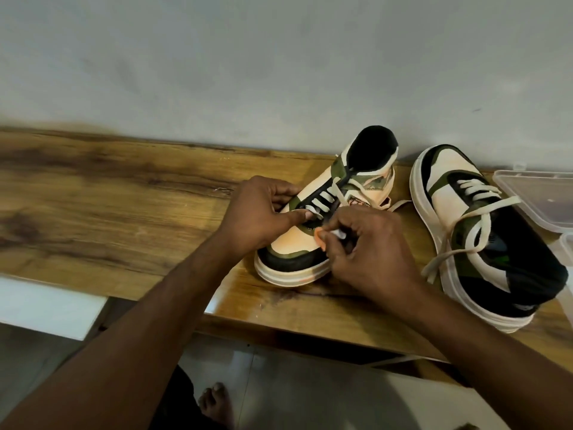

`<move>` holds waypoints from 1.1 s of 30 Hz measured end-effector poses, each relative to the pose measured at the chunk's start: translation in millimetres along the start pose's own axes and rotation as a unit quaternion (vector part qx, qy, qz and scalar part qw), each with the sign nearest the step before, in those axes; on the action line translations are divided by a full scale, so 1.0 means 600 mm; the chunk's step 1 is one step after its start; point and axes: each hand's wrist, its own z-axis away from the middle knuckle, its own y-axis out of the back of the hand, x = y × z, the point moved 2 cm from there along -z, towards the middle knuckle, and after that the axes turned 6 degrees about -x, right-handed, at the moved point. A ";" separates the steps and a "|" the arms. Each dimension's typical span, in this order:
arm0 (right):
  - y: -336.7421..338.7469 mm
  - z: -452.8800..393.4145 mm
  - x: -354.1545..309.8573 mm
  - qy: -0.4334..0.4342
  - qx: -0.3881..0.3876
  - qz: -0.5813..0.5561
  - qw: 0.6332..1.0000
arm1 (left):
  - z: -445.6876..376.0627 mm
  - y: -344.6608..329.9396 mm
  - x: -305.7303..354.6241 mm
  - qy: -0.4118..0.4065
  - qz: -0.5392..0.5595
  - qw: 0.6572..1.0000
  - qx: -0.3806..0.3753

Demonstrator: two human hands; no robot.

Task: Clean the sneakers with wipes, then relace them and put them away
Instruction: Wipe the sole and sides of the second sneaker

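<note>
Two cream, green and black sneakers stand on a wooden shelf [108,187]. The left sneaker [294,246] points its toe toward me. My left hand [263,209] grips its side by the eyelets, thumb pressed beside the cream lace [322,200]. My right hand [366,256] pinches the white tip of that lace just above the toe cap. The right sneaker [465,218] lies to the right with its heel toward me, its cream lace [474,212] threaded and hanging loose over its side.
A clear plastic box [536,197] sits at the shelf's right end, against the right sneaker. A pale wall [279,57] rises directly behind the shelf. The shelf's front edge [279,330] overhangs a tiled floor, where my bare foot [214,401] stands.
</note>
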 end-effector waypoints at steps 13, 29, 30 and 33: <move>0.004 -0.009 -0.009 -0.003 -0.024 0.013 1.000 | 0.001 -0.007 0.000 0.011 -0.047 0.998 0.050; 0.027 -0.039 0.004 0.000 -0.063 0.139 0.988 | -0.002 -0.015 0.001 -0.017 -0.046 0.998 0.038; 0.027 -0.038 0.004 -0.005 -0.064 0.138 0.988 | -0.003 -0.016 -0.001 -0.015 -0.046 0.998 0.040; 0.008 -0.030 -0.017 0.008 -0.087 0.114 0.990 | -0.005 -0.019 -0.004 -0.024 -0.050 0.998 0.043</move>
